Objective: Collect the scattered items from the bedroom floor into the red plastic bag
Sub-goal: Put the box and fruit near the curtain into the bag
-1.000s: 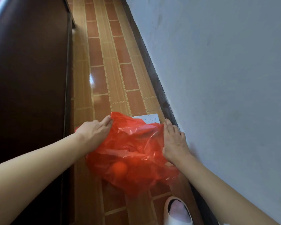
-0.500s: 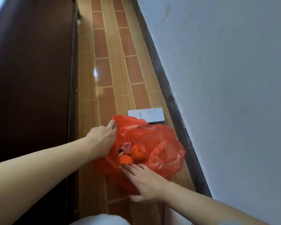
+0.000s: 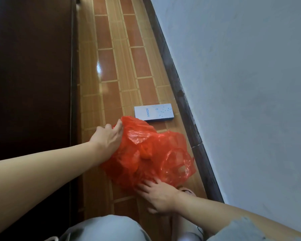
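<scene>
Red plastic bag (image 3: pixel 146 153) sits crumpled on the tiled floor (image 3: pixel 109 66), in the strip between the dark wooden furniture (image 3: pixel 30 75) and the wall (image 3: pixel 241 84). Orange shapes show through the film near its middle; can't tell what they are.

Left to right:

- Dark furniture panel fills the left side, its edge running along the floor strip.
- Left hand (image 3: pixel 108 138) comes in from the lower left and is on the bag's upper-left edge. Fingers curl over the bunched plastic at the rim, gripping it.
- Bag body spreads right and toward the camera from that grip. A handle loop lies slack on its right side.
- White box (image 3: pixel 154 112) printed "ANKER" lies flat on the floor just beyond the bag, near the baseboard (image 3: pixel 177 87). The bag's top edge is close to the box's near side; can't tell if they touch.
- Right hand (image 3: pixel 159 197) is at the bag's near lower edge. Fingers extended and spread, tips against the plastic, not curled around anything.
- Something pale is partly visible just right of that wrist; too hidden to identify.
- Grey fabric (image 3: pixel 108 228) at bottom centre, apparently the person's clothing.
- Plain wall takes up the right side, dark baseboard at its foot.
</scene>
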`<state>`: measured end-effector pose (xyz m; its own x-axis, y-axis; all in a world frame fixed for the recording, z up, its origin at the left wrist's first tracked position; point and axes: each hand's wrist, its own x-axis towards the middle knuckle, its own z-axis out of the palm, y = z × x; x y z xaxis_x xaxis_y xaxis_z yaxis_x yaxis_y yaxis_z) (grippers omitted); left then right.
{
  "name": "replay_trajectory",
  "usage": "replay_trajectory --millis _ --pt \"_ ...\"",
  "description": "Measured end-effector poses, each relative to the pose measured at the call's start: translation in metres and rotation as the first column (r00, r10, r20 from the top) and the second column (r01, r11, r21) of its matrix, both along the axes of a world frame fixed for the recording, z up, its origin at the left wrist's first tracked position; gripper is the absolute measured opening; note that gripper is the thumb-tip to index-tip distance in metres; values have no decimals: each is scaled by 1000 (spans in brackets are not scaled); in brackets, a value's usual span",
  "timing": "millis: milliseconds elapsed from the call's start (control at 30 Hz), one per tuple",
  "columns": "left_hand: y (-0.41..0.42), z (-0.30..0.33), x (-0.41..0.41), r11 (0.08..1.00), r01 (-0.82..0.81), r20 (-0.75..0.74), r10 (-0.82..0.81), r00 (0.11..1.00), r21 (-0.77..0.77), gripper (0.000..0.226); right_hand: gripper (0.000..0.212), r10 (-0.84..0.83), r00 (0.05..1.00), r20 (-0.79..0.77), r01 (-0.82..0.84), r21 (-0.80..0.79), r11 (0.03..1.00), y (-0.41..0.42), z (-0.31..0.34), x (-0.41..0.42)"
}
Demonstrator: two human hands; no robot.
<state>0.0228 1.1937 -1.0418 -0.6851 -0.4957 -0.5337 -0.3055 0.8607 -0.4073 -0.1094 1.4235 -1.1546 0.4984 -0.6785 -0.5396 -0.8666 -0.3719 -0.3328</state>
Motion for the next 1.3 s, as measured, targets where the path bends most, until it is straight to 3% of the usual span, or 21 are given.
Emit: replay_trajectory --millis 100,200,267,367,467,567,633,700,767,867,1067,1133,1300 --pt "1 -1 -3 997 -72 13 72 997 18 72 62 0 999 53 9 -173 985 -14 12 5" --pt "6 0 -10 991 -120 -92 124 988 50 56 21 -19 974 226 138 -524 841 -45 43 2" --pt "7 -1 -12 982 -177 -160 185 970 65 58 19 -68 954 293 250 -645 722 -62 62 -13" --pt "8 -7 -17 946 -308 -198 324 925 104 95 44 -230 944 236 329 -693 641 -80 65 -50" --pt "17 -22 -30 895 -401 -280 443 852 194 115 83 -313 948 63 283 -618 733 -94 52 -76" --pt "25 -48 -39 910 -366 -267 409 873 196 118 110 -255 958 -127 165 -485 859 -109 27 -92" --pt "31 -65 -33 910 -364 -218 403 889 199 117 117 -232 953 -194 134 -416 899 -111 11 -97" --pt "36 -80 -23 905 -372 -188 410 892 207 106 112 -178 967 -181 95 -393 914 -111 -1 -92" --pt "36 -86 -15 885 -403 -174 446 878 234 98 92 -64 987 -146 -5 -424 906 -110 -9 -84" --pt "27 -90 -6 847 -441 -243 513 823 296 90 80 -5 986 -166 -64 -405 912 -111 -13 -86" --pt "12 -75 5 817 -407 -364 554 749 408 82 73 -83 961 -264 4 -287 958 -124 -5 -130" --pt "7 -74 8 818 -436 -380 564 733 374 82 68 -128 946 -299 47 -263 964 -125 -4 -144" --pt "12 -79 12 801 -477 -318 587 744 363 75 64 -260 918 -298 205 -203 957 -112 -4 -146"
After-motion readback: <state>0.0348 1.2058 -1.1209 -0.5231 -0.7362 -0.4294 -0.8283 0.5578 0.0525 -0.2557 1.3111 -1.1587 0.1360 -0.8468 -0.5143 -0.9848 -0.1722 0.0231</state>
